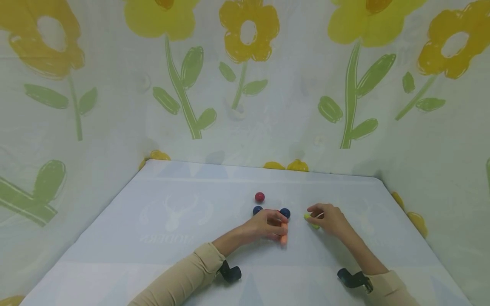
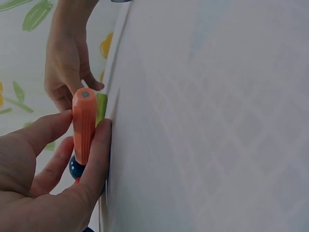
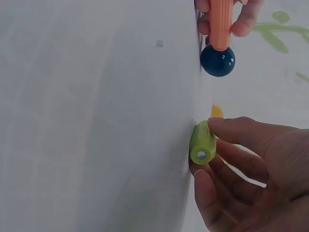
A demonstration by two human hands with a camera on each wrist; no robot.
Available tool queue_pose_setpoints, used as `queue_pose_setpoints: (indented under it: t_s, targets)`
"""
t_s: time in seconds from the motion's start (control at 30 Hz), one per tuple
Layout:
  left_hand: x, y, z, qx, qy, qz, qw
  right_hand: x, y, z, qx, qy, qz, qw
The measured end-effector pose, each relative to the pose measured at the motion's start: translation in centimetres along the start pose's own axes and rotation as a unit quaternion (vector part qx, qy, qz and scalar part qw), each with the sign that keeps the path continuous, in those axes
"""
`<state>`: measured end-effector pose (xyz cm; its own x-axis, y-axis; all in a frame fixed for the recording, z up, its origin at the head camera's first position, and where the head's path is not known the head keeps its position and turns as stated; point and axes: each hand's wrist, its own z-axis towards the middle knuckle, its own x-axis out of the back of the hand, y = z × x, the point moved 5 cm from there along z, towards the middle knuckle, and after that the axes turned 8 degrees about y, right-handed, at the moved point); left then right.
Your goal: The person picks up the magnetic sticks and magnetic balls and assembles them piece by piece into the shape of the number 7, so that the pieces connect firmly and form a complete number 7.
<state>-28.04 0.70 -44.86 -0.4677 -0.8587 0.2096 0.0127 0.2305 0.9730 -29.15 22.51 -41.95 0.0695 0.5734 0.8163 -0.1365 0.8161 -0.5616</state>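
Note:
My left hand [image 1: 262,225] pinches an orange magnetic rod [image 2: 84,125] with a metal disc in its end. In the right wrist view that rod's far end meets a dark blue ball [image 3: 217,60]. A second blue ball [image 1: 257,210] sits to the left of it in the head view, with a bit of red rod showing between the two, partly hidden by my left hand. My right hand [image 1: 331,219] holds a yellow-green magnetic rod [image 3: 203,143] low at the tabletop, fingers on both sides of it and its metal-tipped end facing the right wrist camera.
A red ball [image 1: 260,196] lies just beyond the blue balls. The white table [image 1: 115,238] carries faint printed patterns, and a flower-printed curtain [image 1: 283,106] hangs around its back and sides. Dark wrist-camera mounts [image 1: 231,273] sit at both cuffs.

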Motion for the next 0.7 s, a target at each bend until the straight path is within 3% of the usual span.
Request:
queue_pose_setpoints:
  t_s: [0.7]
  targets:
    - [0.05, -0.16, 0.17, 0.001, 0.000, 0.007, 1.0000, -0.63, 0.60, 0.32, -0.043, -0.010, -0.039, 0.9983]
